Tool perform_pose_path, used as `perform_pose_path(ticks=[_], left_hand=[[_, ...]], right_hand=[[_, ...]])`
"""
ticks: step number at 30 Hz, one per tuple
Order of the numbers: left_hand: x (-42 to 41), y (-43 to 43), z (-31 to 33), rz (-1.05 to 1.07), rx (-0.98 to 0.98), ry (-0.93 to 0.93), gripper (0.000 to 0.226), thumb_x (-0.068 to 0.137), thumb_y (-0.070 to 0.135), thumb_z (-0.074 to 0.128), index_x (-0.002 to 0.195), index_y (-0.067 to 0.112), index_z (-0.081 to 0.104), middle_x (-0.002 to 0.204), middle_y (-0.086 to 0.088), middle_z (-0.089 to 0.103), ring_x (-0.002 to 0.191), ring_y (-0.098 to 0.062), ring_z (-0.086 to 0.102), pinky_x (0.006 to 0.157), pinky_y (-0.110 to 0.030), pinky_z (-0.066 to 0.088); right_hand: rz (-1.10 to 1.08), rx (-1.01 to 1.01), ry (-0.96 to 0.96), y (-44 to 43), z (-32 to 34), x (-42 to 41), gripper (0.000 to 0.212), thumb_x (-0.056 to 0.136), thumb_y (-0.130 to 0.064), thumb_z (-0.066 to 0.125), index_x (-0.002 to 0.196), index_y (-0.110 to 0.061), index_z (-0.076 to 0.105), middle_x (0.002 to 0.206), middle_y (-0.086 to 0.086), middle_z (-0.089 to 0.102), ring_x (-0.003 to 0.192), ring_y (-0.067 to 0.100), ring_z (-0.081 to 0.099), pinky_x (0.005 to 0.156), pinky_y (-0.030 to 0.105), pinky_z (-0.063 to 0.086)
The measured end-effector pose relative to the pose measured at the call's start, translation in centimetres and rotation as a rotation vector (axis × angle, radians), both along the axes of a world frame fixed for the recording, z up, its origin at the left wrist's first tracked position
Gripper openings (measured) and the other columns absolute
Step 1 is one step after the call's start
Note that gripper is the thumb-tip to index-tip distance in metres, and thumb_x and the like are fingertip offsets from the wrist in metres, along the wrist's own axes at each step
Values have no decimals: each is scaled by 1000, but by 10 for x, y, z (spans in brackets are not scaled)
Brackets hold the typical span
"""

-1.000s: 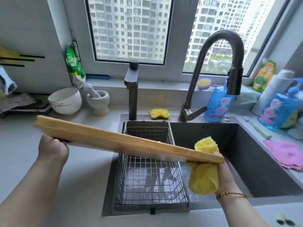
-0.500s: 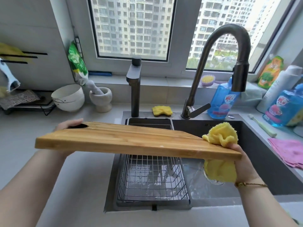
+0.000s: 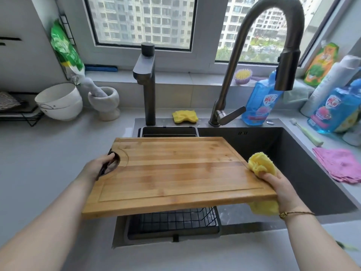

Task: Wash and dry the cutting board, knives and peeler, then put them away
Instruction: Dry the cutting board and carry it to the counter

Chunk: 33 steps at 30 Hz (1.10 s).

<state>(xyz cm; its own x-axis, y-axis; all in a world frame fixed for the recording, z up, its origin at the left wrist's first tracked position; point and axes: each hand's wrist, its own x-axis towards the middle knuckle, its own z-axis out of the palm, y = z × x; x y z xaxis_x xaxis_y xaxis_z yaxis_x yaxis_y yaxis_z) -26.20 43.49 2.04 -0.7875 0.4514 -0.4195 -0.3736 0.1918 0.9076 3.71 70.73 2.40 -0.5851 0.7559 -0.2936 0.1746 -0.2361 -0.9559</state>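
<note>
A wooden cutting board point(image 3: 175, 173) with a juice groove is held almost flat over the sink, its top face toward me. My left hand point(image 3: 97, 167) grips it at the handle hole on its left end. My right hand point(image 3: 273, 180) grips a yellow cloth point(image 3: 260, 163) bunched against the board's right edge, and part of the cloth hangs below the board. No knife or peeler is in sight.
Under the board a black wire basket point(image 3: 173, 222) sits in the dark sink point(image 3: 304, 159). A tall curved faucet point(image 3: 254, 45) rises behind. Yellow sponge point(image 3: 184, 116), blue soap bottles point(image 3: 259, 100), pink cloth point(image 3: 340, 165), white bowls point(image 3: 58, 102), mortar point(image 3: 104, 102) stand around.
The board tipped from nearly edge-on to flat with its top face toward me. My left hand shifted to the handle hole. The cloth stayed at the right edge.
</note>
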Motion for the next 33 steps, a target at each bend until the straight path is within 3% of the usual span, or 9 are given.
perform_pose_path(ticks=[4, 7, 10, 14, 18, 23, 26, 29, 33], left_hand=[[8, 4, -19, -73, -41, -44, 13, 98, 19, 38, 95, 18, 51, 64, 2, 51, 41, -3, 46, 47, -15, 37], [10, 10, -27, 31, -65, -6, 33, 100, 10, 33, 131, 18, 41, 102, -1, 57, 67, -9, 58, 46, -8, 43], [8, 14, -28, 60, -68, 13, 41, 100, 9, 32, 141, 11, 33, 96, 1, 54, 71, -9, 48, 44, -4, 43], [5, 16, -31, 111, -30, 16, 42, 100, 11, 32, 142, 16, 32, 133, -11, 48, 106, -26, 54, 71, -17, 49], [8, 18, -27, 109, 34, 42, 41, 101, 13, 32, 141, 20, 33, 90, 2, 55, 71, -12, 56, 40, -11, 46], [9, 23, -25, 139, 51, 71, 38, 101, 16, 31, 137, 24, 37, 95, -1, 56, 57, -13, 63, 39, -12, 47], [9, 30, -26, 136, 59, 78, 38, 101, 16, 31, 137, 26, 37, 113, -7, 53, 69, -16, 58, 41, -14, 49], [5, 34, -24, 106, 63, 87, 38, 101, 17, 31, 138, 25, 36, 118, -7, 51, 73, -18, 55, 43, -18, 50], [4, 34, -24, 81, 61, 81, 39, 102, 17, 30, 139, 25, 34, 117, -9, 51, 72, -21, 55, 41, -18, 51]], right_hand=[[-20, 36, -61, 8, -1, -8, 76, 34, -49, 84, 100, -24, 57, 66, -2, 68, 51, 10, 62, 48, 25, 50], [-21, 8, -68, 12, -5, -19, 25, 83, -23, 62, 107, -19, 55, 79, 7, 61, 63, 19, 59, 62, 32, 47], [-47, 72, -154, 22, -13, -26, 24, 89, -15, 53, 113, -20, 53, 88, 5, 60, 74, 21, 55, 70, 35, 45], [-138, 107, -257, 31, -24, -27, 33, 90, -9, 50, 123, -12, 52, 94, 4, 59, 91, 25, 54, 86, 39, 44], [-293, 205, -278, 25, -16, -25, 37, 90, -7, 49, 127, -8, 50, 104, 8, 54, 94, 25, 51, 83, 34, 42], [-231, 453, -176, -9, 19, -44, 35, 89, -13, 53, 124, -17, 52, 104, 1, 55, 97, 20, 53, 86, 33, 43], [18, 547, -102, -60, 23, -72, 41, 88, -9, 53, 127, -20, 49, 112, -6, 53, 100, 9, 50, 87, 22, 38], [453, 729, -244, -119, -5, -96, 50, 92, -10, 47, 137, -26, 33, 128, -2, 46, 110, 12, 47, 97, 34, 39], [651, 1069, -542, -135, -26, -96, 57, 94, -23, 43, 144, -25, 17, 151, 0, 17, 140, 16, 11, 115, 36, 3]])
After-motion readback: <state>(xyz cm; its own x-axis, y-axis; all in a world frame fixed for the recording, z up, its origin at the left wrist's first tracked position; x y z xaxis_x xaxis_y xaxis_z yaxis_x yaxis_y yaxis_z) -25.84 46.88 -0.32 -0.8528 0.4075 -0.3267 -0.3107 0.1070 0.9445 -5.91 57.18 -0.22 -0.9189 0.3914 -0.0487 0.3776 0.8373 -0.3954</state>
